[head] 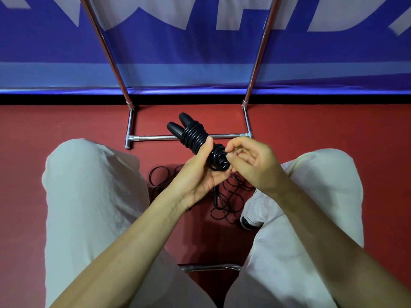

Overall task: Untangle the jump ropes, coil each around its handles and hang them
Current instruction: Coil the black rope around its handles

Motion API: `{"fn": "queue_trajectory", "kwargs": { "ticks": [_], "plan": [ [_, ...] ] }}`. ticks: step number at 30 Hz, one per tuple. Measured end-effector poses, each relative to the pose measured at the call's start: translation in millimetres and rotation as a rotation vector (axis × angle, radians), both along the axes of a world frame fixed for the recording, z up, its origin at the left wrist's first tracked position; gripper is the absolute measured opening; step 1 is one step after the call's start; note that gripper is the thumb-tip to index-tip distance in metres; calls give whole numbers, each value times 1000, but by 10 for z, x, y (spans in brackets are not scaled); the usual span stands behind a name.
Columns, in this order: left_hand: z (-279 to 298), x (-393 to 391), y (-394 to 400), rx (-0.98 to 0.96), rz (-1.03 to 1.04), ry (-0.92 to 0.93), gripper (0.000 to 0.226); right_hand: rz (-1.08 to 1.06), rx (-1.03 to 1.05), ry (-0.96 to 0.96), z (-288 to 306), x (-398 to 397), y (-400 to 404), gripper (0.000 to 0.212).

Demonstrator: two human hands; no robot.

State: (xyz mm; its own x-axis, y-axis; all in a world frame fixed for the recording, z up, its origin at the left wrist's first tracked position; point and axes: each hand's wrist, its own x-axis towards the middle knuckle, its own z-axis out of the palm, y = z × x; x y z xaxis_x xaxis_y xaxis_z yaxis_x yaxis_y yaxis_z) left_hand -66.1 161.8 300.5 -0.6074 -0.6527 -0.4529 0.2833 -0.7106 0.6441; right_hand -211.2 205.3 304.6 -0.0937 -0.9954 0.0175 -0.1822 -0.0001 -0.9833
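Hands at centre frame, both busy with one black jump rope (195, 135). Left hand (198, 174) wrapped round the paired handles, thumb pressed on the coiled cord, handle tips pointing toward upper left. Right hand (249, 162) pinching the small end loop (219, 160) just beside the left thumb. Loose tangled rope (231, 196) on the red floor (66, 121) below the hands, between pale trouser knees. Chrome rack (186, 137) behind, before a blue banner (200, 52).

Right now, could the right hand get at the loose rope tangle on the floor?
Probably not yet: the right hand is pinching the coiled rope that the left hand grips, above the tangle.
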Motion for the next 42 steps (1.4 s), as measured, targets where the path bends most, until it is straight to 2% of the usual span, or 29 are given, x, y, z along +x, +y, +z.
{"fn": "queue_trajectory", "kwargs": {
  "ticks": [4,7,10,14,17,26,30,35,38,42],
  "plan": [
    [-20,-24,4,-6,4,-70,53,-39,39,-88,25,50,23,24],
    [-25,-49,14,12,32,-103,52,-52,21,-85,11,205,63,32],
    [-40,-60,18,83,97,-69,57,-107,0,-110,-19,252,66,29],
    [-54,-88,-8,2,146,-97,52,-177,28,-188,-12,254,15,25],
    [-44,-115,-33,-7,182,-93,58,-242,29,-215,-8,296,-28,22],
    [-103,-165,-20,-25,290,-218,50,-296,12,-123,-142,319,-57,18],
    [-109,-196,-20,104,303,-194,55,-354,30,-166,-182,358,-62,22],
    [-109,-208,-69,256,331,-74,70,-377,-85,-28,-240,427,-35,22],
    [-113,-198,-60,253,353,-74,72,-333,-180,123,-330,435,-49,10],
    [-138,-171,-84,229,395,-125,67,-281,-181,130,-367,493,-21,12]
  ]
}}
